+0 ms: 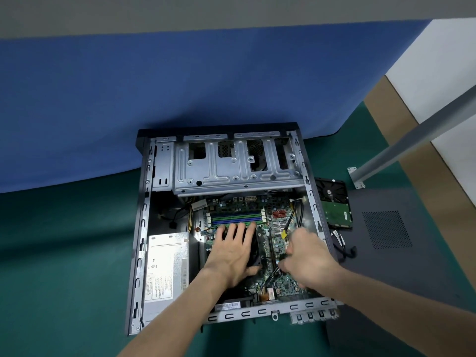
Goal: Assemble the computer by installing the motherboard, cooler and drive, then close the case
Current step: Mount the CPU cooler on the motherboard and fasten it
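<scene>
While the open case lies on the green surface, the motherboard sits inside it with the black cooler at its middle. The drive lies outside the case at three o'clock. The left hand presses flat and straight-fingered on the cooler, and at its three o'clock the right hand curls round a thin dark thing; I cannot tell whether it is a cable or a tool.

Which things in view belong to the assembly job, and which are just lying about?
Job: case, motherboard, cooler under the left hand, hard drive beside the case, side panel.
Lying about: blue cloth, metal pole.
</scene>
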`<state>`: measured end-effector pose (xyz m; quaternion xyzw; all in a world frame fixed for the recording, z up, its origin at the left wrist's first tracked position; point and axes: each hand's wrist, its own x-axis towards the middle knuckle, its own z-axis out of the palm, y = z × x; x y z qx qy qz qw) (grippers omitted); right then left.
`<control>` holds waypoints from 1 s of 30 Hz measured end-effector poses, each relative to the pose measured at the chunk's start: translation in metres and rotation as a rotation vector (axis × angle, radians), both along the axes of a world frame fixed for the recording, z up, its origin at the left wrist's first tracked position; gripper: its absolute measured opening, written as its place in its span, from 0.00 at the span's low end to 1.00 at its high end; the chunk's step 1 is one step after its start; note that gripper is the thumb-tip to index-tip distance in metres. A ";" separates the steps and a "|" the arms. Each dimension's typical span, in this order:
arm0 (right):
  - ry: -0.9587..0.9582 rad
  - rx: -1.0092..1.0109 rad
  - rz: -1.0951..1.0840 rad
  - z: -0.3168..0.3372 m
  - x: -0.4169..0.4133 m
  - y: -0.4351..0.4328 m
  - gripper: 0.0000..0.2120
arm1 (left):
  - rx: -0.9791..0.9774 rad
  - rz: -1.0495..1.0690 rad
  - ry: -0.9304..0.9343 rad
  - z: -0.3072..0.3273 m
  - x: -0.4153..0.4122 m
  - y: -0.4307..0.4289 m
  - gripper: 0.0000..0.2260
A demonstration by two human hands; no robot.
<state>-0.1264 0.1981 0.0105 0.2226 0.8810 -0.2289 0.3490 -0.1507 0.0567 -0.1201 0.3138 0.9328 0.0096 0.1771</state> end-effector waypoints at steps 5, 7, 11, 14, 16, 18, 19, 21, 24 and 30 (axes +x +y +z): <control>-0.082 -0.190 -0.547 0.005 -0.009 -0.003 0.10 | 0.030 -0.012 -0.028 0.006 -0.003 -0.001 0.47; -0.152 -0.258 -0.582 0.011 -0.015 0.002 0.09 | 0.074 -0.008 -0.115 0.011 -0.006 -0.003 0.48; -0.217 -0.324 -0.632 0.015 -0.023 0.000 0.07 | 0.314 -0.126 -0.104 0.015 -0.003 0.001 0.30; -0.210 -0.362 -0.649 0.013 -0.022 -0.005 0.07 | 0.542 -0.092 -0.240 0.013 0.002 0.008 0.17; -0.209 -0.357 -0.594 0.013 -0.020 -0.006 0.04 | 0.636 0.002 -0.296 0.010 0.003 0.009 0.11; -0.217 -0.327 -0.385 0.021 -0.016 -0.008 0.10 | 0.624 0.036 -0.267 0.007 0.002 0.008 0.07; -0.207 -0.252 -0.140 0.025 -0.013 -0.008 0.15 | 0.598 0.032 -0.250 0.006 0.001 0.008 0.08; -0.061 0.080 0.525 0.031 -0.006 -0.010 0.15 | 0.574 0.032 -0.257 0.004 0.000 0.009 0.09; 0.171 0.263 1.004 0.031 -0.003 -0.017 0.13 | 0.546 0.031 -0.277 0.002 0.001 0.009 0.09; -0.268 -0.103 -0.233 0.019 -0.015 -0.011 0.09 | 0.641 0.092 -0.350 0.004 -0.001 0.010 0.08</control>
